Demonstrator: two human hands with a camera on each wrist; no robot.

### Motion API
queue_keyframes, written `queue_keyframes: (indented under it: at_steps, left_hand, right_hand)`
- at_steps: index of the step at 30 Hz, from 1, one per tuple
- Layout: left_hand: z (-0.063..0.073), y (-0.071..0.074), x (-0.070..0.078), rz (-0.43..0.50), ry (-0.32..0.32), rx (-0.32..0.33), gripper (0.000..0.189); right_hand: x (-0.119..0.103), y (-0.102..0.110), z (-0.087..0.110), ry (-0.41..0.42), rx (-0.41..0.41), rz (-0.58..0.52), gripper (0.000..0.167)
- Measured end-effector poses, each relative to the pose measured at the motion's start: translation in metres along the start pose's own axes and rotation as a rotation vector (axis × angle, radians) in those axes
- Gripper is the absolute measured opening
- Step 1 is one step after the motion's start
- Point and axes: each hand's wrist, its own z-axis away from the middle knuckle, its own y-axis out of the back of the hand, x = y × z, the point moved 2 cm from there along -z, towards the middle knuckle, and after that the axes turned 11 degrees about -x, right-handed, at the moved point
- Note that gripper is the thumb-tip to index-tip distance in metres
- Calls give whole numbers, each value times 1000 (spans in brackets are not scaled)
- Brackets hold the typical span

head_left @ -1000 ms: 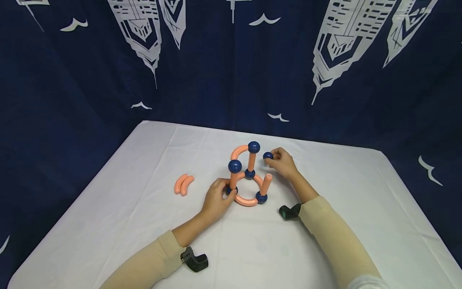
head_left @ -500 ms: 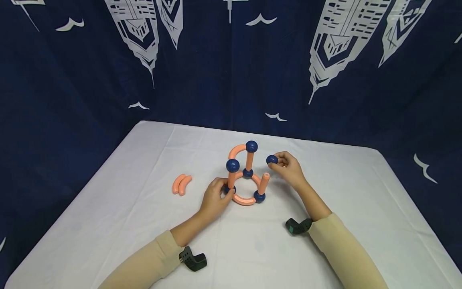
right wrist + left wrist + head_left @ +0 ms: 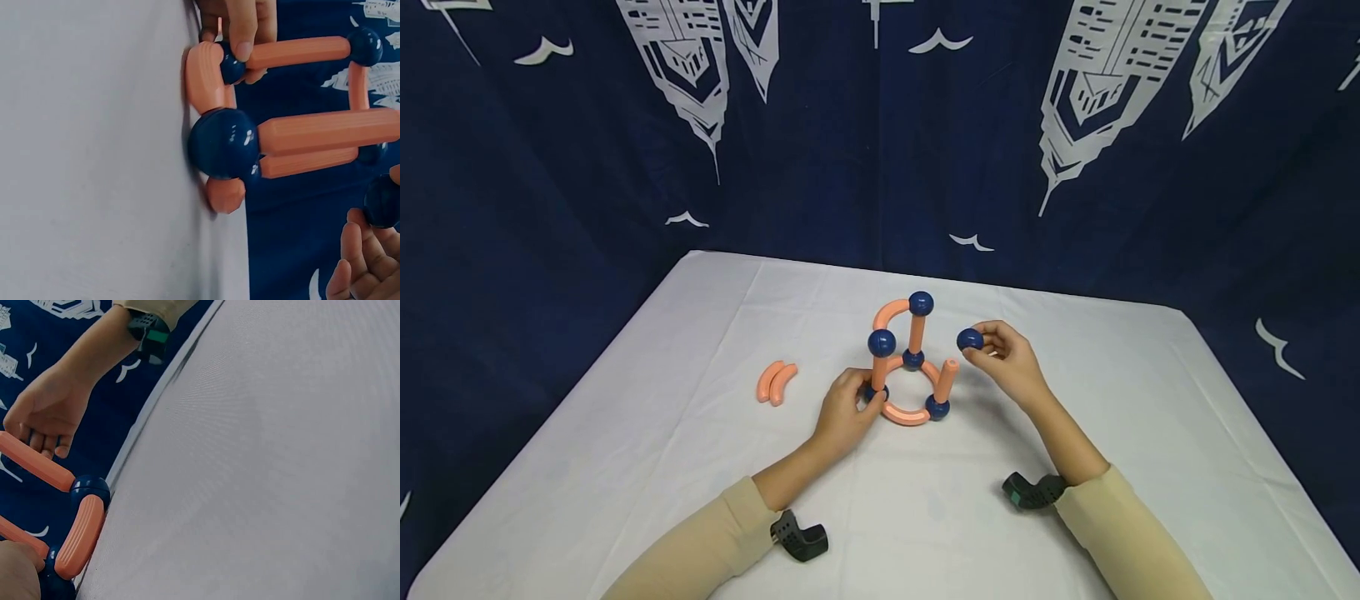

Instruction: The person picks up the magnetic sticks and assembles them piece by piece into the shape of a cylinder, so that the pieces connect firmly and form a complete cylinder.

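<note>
Blue balls and orange sticks form a small magnetic-stick frame (image 3: 907, 419) on the table. Its base is a ring of curved sticks and balls with three uprights. A curved stick (image 3: 891, 312) joins the two ball-topped uprights; the front-right upright (image 3: 947, 382) has a bare top. My left hand (image 3: 842, 412) pinches the base ball (image 3: 232, 62) at the frame's left corner. To the right of the frame, my right hand (image 3: 1017, 367) holds a loose blue ball (image 3: 970, 339) between thumb and fingers, apart from the bare upright. The right wrist view shows this ball partly cut off.
Two curved orange sticks (image 3: 777, 383) lie side by side on the white tablecloth (image 3: 715, 433), left of the frame. A dark blue curtain (image 3: 850, 167) with white prints hangs behind the table's far edge. Each wrist wears a black camera mount (image 3: 1033, 492).
My right hand has drawn back from the frame, toward me and slightly right, with the ball in its fingers. My left hand keeps its grip on the base ball.
</note>
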Motion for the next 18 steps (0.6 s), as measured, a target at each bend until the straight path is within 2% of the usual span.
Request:
queue_keyframes:
  at_steps: [7, 14, 18]
  left_hand:
    - [0, 1, 0, 5, -18, 7, 22]
    - [0, 1, 0, 6, -27, 15, 21]
    - [0, 0, -1, 3, -29, 16, 20]
  right_hand:
    - [-16, -1, 11, 99, -3, -20, 32]
    - [-28, -3, 17, 208, -22, 15, 34]
    - [-33, -3, 18, 233, -36, 33, 34]
